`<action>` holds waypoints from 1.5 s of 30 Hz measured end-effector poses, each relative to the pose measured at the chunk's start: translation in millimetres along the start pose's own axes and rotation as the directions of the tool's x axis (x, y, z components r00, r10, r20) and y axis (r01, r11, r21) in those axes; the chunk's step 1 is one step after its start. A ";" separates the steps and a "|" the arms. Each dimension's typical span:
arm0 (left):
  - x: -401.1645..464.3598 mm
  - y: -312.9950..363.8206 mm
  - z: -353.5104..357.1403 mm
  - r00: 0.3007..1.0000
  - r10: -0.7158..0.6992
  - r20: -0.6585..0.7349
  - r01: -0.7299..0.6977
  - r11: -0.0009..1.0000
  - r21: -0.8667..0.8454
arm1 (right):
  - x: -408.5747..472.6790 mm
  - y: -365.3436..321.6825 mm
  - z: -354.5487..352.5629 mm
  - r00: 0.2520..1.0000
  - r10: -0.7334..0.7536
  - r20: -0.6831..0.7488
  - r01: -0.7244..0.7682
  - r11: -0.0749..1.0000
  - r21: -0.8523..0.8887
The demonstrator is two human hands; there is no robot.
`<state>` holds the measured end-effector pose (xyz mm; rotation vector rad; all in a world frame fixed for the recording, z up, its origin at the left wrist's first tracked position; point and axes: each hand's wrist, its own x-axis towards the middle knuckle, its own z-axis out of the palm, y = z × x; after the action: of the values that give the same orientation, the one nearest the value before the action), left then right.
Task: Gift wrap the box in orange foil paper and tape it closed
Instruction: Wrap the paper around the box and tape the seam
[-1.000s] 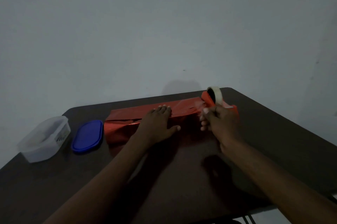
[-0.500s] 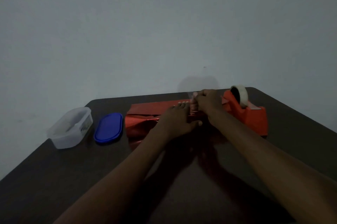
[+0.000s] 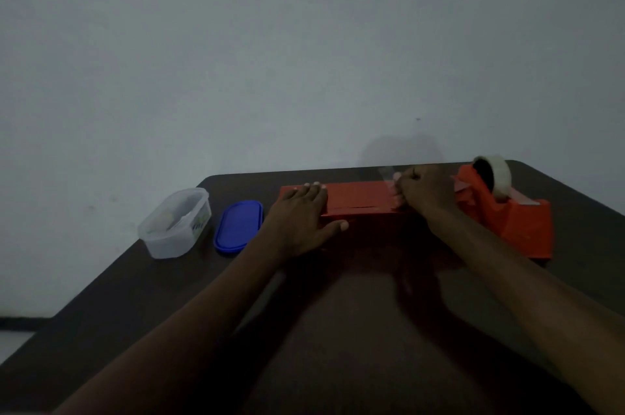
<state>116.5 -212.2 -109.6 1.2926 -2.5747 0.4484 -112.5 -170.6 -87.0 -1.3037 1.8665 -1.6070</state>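
The box wrapped in orange foil paper (image 3: 355, 198) lies long-ways on the dark table (image 3: 338, 330), near the far edge. My left hand (image 3: 301, 218) lies flat on its left part, fingers spread, pressing the paper down. My right hand (image 3: 422, 193) is over the box's right end, fingers pinched on a clear strip of tape (image 3: 385, 176) that sticks up from them. Just right of it stands the orange tape dispenser (image 3: 517, 222) with its roll of clear tape (image 3: 497, 174).
A clear plastic container (image 3: 176, 222) stands at the table's left edge, with its blue lid (image 3: 239, 226) lying flat beside it. A plain wall rises right behind the table. The table's left edge drops to the floor.
My right hand left the dispenser and moved left over the box with a tape strip. My left hand slid toward the box's left part. The view shifted, so everything sits further right.
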 end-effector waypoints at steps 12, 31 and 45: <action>-2.4 1.2 -2.9 1.000 0.017 0.009 -0.017 0.998 -0.063 | 3.3 -35.3 6.5 0.925 -0.165 0.342 0.257 0.934 -0.247; -0.1 -0.7 2.9 1.000 0.024 -0.015 -0.026 0.993 -0.119 | 33.4 -74.1 34.3 0.581 0.184 0.793 0.281 0.869 -0.407; -1.2 -0.2 1.9 1.000 0.018 0.003 -0.017 0.992 -0.127 | 29.3 -80.5 42.8 0.660 0.286 0.695 0.367 0.684 -0.630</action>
<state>117.2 -212.2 -111.8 1.2299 -2.5740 0.2801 -62.5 -213.8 -17.7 -1.9302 1.8858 -0.0516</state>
